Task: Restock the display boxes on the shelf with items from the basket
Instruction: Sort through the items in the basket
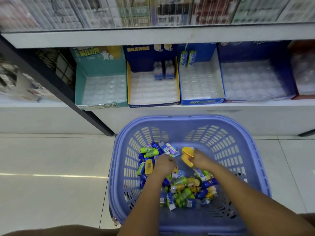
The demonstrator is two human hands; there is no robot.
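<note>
Purple basket (187, 120) near, on the floor (51, 155), holding small packets (180, 189). Right hand (202, 159) curled round yellow pieces (186, 155); left hand (164, 163) knuckles-up in the pile, grip unclear. Display boxes (102, 65) far, on shelf (247, 105).

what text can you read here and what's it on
"解压": opens the yellow heading on the teal box; the rest is blurred.
"解压": front lip of the blue-white box; the rest is blurred.
Heading on the navy box: blurred.
Script on the green tubes: too small.
Labels on the items in the basket and on the top-shelf packs: unreadable.
</note>
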